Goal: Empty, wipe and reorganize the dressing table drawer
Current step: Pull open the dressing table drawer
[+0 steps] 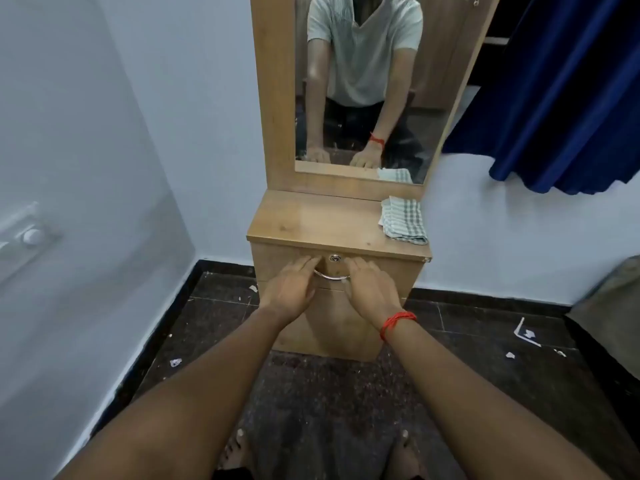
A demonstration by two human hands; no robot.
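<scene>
Both flat, open hands, left hand (290,289), right hand (370,292), holding nothing, against wood-grain drawer (381,271), curved metal handle (331,277)

the wooden dressing table (311,220) stands against the pale wall, its flat top mostly bare. a folded grey-and-white checked cloth (403,220) lies on the right rear corner of the top, its front edge hanging slightly past the table's right side. the table sits on a dark speckled tile floor (214,317) with a black skirting strip along the wall. a dark mottled mat (311,393) lies on the floor, touching the foot of the table. small white scraps (175,362) are scattered over the tiles on both sides, with a larger white angled piece (526,333) on the right.
</scene>
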